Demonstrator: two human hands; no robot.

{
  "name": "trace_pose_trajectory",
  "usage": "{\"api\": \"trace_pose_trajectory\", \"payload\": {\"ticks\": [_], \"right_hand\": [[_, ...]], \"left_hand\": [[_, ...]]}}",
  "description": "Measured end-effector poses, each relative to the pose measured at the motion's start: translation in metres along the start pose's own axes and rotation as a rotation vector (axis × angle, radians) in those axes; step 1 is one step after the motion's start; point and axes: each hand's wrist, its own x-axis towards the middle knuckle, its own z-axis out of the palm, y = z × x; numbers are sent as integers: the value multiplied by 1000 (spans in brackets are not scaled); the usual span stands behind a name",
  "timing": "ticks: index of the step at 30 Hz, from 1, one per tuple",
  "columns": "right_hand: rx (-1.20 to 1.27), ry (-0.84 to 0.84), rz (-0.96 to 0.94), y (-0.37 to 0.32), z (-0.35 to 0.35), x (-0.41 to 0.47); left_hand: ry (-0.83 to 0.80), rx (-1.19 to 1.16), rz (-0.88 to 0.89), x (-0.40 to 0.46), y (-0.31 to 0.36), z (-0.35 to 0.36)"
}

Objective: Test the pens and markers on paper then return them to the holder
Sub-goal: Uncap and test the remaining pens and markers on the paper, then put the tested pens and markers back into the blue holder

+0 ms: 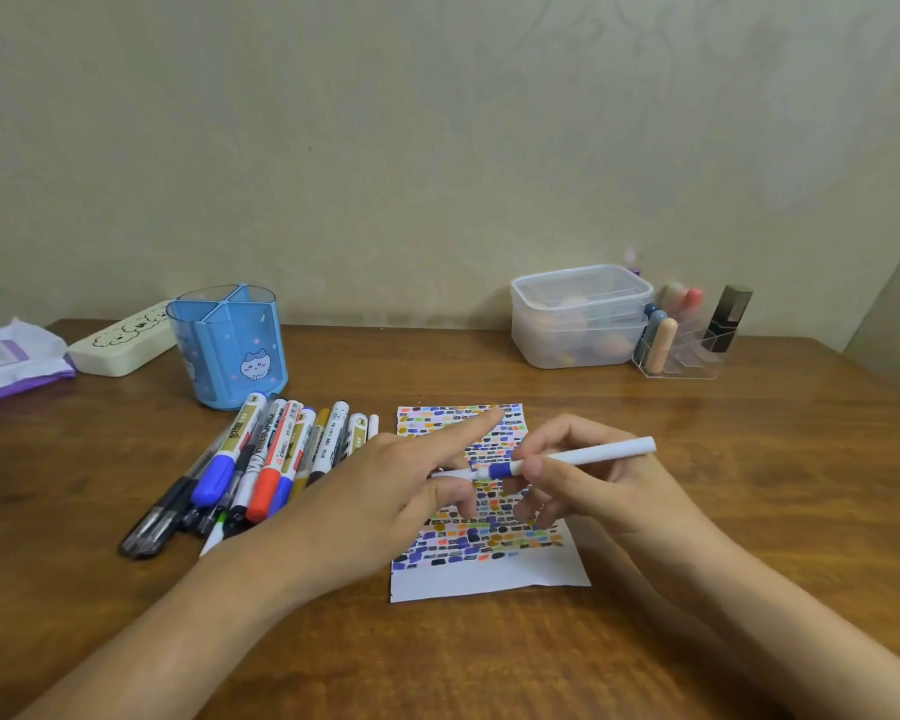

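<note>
so, both hands are hovering over the paper [481,576] on the wooden table [697,459], and the sheet is showing rows of small coloured patches with a bare white strip along its near edge. the right hand [588,480] is gripping a white pen [588,454] with a blue band, thumb and fingers curled round the barrel, the pen lying nearly level. the left hand [385,491] is meeting the pen's left end, index finger stretched straight out over the sheet, thumb and the other fingers curled at that end; whether they are pinching a cap there is hard to tell. left of the paper a pile of pens and markers [261,459] is lying flat, just in front of the blue holder [230,350], which is standing upright.
</note>
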Motion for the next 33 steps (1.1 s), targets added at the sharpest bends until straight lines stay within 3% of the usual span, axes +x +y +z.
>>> {"api": "trace_pose_trajectory", "payload": {"ticks": [9,15,31,33], "right_hand": [[44,-9,10,0,3,-1],[3,-6,20,2,3,-1],[176,0,-50,-3,16,3],[170,-31,-79,-7,24,6]], "left_hand": [[23,28,-59,-2,2,1],[54,47,-21,-2,3,-1],[209,125,68,-2,-2,-13],[186,136,13,-2,-3,-29]]}}
